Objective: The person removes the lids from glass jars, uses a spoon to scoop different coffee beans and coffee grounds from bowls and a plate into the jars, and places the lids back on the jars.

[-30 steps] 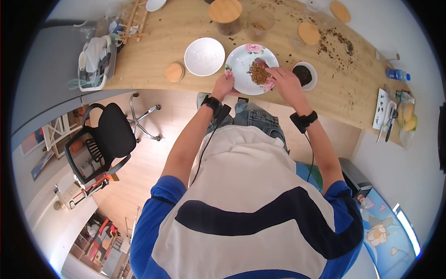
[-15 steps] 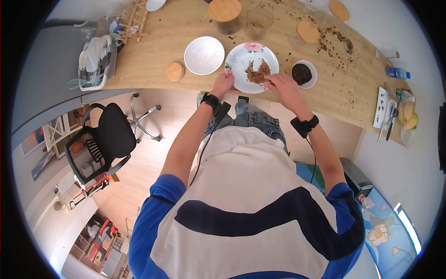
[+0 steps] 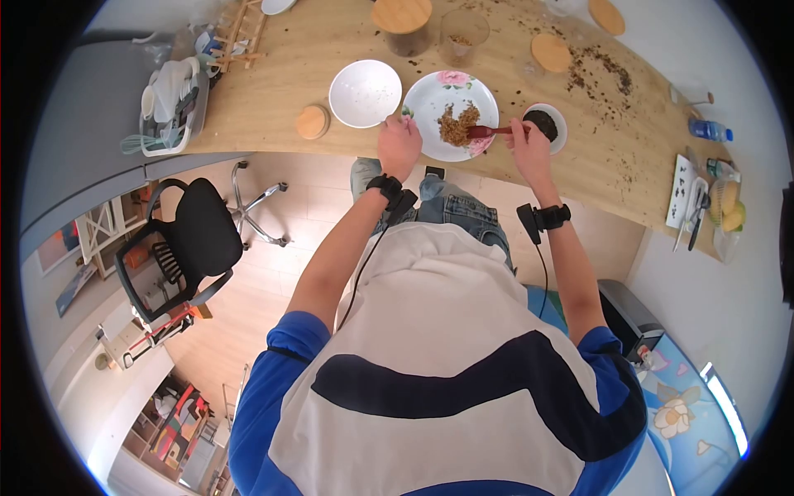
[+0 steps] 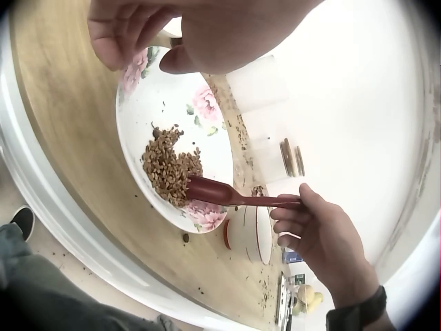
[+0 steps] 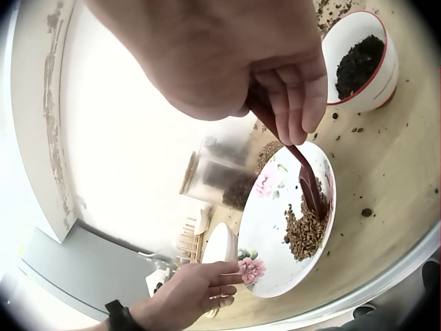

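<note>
My right hand (image 3: 531, 153) pinches the handle of a dark red scoop (image 3: 480, 131), whose head lies in brown grains (image 3: 453, 130) on a white plate with pink flowers (image 3: 428, 95). In the right wrist view, the scoop (image 5: 308, 185) slants down into the grains (image 5: 303, 236) near the plate's edge. My left hand (image 3: 400, 149) is at the plate's left rim, beside a white bowl (image 3: 365, 93). Its fingers look loosely bent in the left wrist view, thumb apart from them (image 4: 207, 31); whether they touch the rim I cannot tell.
A white cup with dark contents (image 3: 559, 128) stands right of the plate. Behind are a wooden-lidded jar (image 3: 402, 18), a clear container (image 3: 463, 40) and scattered dark bits (image 3: 608, 70). A round wooden lid (image 3: 312, 122) is at the left, a blue-capped bottle (image 3: 710, 130) at the right.
My right hand has drawn back to the right, showing more of the scoop. My left hand has shifted up and let go of its earlier hold at the rim. The grains have spread from one heap.
</note>
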`<state>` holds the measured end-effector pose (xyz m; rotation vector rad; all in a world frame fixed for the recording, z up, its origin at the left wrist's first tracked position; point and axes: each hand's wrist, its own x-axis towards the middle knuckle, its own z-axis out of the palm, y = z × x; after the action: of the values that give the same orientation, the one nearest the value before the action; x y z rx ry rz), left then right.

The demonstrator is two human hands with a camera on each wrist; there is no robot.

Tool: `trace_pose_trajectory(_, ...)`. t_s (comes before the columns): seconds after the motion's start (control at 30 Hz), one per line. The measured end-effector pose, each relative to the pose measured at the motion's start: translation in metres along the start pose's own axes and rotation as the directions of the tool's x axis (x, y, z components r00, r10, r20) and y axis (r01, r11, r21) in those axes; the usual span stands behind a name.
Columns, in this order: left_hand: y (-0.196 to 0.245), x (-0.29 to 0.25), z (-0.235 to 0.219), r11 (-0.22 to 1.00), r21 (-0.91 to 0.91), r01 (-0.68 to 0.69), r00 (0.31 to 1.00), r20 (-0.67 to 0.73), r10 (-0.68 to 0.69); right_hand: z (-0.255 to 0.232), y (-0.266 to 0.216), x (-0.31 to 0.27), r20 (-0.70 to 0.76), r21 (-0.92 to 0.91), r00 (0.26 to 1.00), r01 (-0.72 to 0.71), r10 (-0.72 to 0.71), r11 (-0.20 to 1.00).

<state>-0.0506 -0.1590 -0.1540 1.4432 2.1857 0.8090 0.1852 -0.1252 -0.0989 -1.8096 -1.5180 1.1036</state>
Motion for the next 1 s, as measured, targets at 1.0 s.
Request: trace_pose_trajectory(1.0,0.005,0.011,0.000,0.939,-0.222,0.264,0.949,0.236,-0.211,0.001,-0.026,-0.006,0.323,-0.262,0.749,0.658,-0.578,0.706)
